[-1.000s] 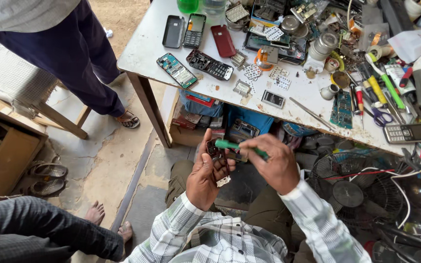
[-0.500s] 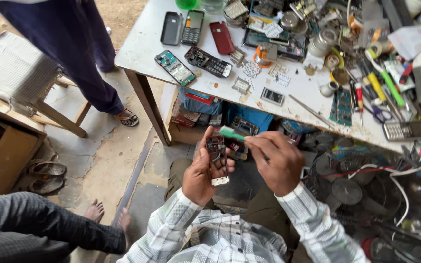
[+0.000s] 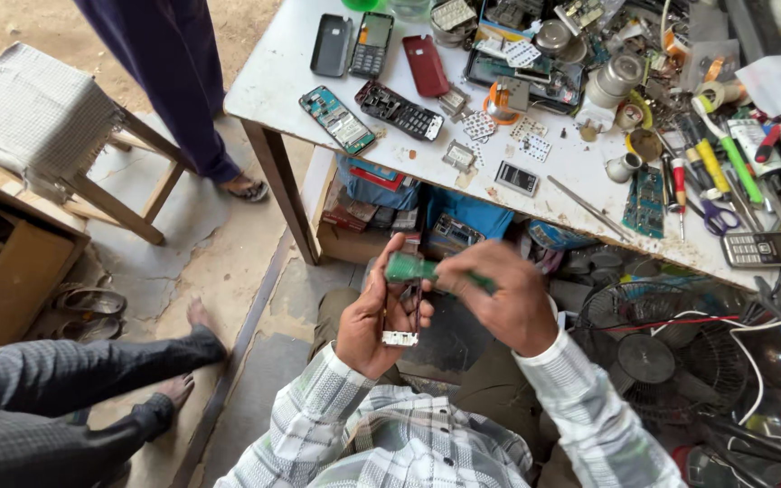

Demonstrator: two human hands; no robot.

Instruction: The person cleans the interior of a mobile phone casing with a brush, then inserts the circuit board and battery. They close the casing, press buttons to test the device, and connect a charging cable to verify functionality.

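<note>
Since a second ago the green-handled tool (image 3: 427, 272) has swung left over the small dark phone board (image 3: 403, 307), pinched edgewise in the left hand (image 3: 374, 327) below the white table (image 3: 273, 86), right hand (image 3: 510, 298) fisted around the handle; board likely light, stiff, fragile, best gripped by edges.

The surface (image 3: 291, 68) is white, matt, scuffed and stained. The brush (image 3: 427, 271) looks like green plastic. The stool (image 3: 33, 122) has a coarse woven cloth seat on bare wooden legs. The red phone (image 3: 427, 65) is glossy plastic; the tweezers (image 3: 589, 208) are bright metal.
</note>
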